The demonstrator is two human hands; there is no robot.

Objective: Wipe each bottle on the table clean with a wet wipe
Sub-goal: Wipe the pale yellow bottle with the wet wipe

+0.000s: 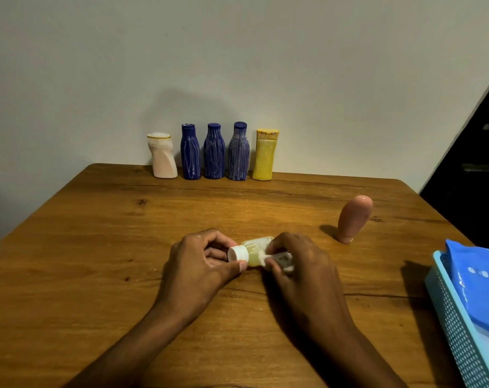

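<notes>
Yellowish bottle (256, 252) half hidden: left hand (201, 264) pinches its white cap (237, 253), right hand (296, 261) grips wipe (279, 260) on it

Dim, warm light from the front; bottles throw a soft shadow on the wall (237, 65). Slightly soft focus overall. Wide-angle bowing bends the bench (97, 247) edges.

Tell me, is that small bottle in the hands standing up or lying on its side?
On its side: the small bottle lies sideways, its white cap pointing left into the left hand.
</notes>
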